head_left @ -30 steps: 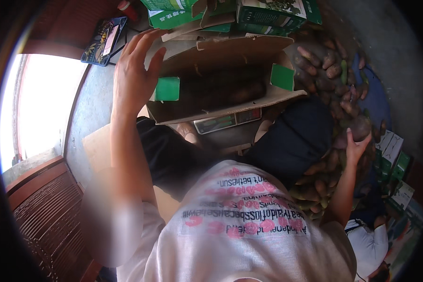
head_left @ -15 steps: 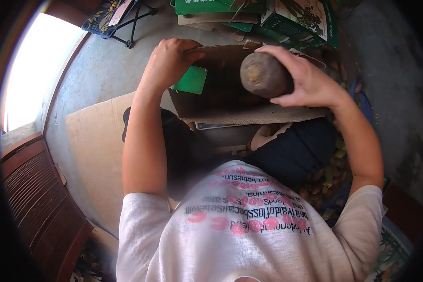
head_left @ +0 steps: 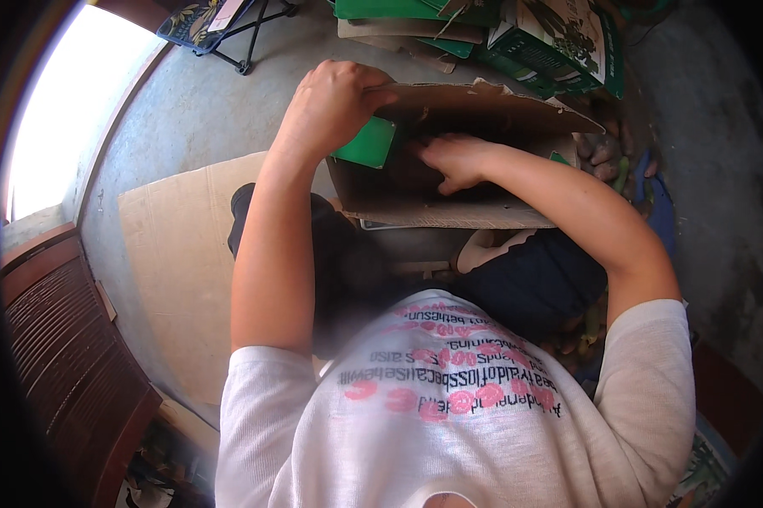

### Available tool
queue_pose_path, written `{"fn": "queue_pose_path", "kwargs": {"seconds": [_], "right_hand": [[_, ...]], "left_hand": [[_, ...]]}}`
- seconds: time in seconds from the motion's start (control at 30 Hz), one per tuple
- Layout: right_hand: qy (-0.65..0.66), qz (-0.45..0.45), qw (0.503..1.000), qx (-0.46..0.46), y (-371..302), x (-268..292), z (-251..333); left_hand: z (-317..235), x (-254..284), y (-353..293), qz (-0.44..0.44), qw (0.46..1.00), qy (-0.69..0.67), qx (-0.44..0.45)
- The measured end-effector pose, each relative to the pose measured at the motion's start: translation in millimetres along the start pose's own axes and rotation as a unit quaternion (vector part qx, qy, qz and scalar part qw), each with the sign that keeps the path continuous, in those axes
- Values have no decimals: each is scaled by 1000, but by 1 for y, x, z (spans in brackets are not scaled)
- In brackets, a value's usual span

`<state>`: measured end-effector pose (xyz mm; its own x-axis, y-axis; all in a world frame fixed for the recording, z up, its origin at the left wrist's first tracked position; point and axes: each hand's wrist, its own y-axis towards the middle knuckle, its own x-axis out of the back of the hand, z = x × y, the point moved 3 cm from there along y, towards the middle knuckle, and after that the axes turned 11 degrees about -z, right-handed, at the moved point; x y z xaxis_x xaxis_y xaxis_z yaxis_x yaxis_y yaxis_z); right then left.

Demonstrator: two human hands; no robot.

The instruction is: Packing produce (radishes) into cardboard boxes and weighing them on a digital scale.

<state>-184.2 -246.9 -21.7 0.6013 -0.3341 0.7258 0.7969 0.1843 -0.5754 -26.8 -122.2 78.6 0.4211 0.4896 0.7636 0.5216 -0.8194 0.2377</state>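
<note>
A brown cardboard box (head_left: 381,212) with its top open stands before my lap. My left hand (head_left: 335,97) is closed over its upper left corner, thumb inside the rim, beside a green flap (head_left: 369,144). My right hand (head_left: 458,161) reaches down into the box from the right. Its thumb and fingers curve around a dark area, and shadow hides what lies between them. The big round brown tuber seen earlier cannot be made out now.
Tubers (head_left: 602,152) lie on the floor right of the box. Behind it stand green printed boxes (head_left: 551,46). A flat cardboard sheet (head_left: 174,254) lies at left, near a folding stool (head_left: 204,30) and a brown slatted wooden panel (head_left: 77,339).
My right hand has moved from above the box's right side down and left into it, and the tuber it held is out of sight. My left hand keeps its hold on the rim.
</note>
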Motion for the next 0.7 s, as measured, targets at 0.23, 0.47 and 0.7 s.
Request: {"fn": "queue_pose_path", "kwargs": {"seconds": [0.23, 0.47, 0.7], "right_hand": [[15, -5, 1000, 11, -39, 16, -8], [202, -470, 858, -38, -236, 86, -5], [255, -781, 443, -359, -418, -157, -110]], "left_hand": [[-1, 2, 3, 9, 1000, -16, -24], [-1, -3, -3, 50, 998, 9, 28], [-15, -7, 0, 47, 997, -52, -26]]}}
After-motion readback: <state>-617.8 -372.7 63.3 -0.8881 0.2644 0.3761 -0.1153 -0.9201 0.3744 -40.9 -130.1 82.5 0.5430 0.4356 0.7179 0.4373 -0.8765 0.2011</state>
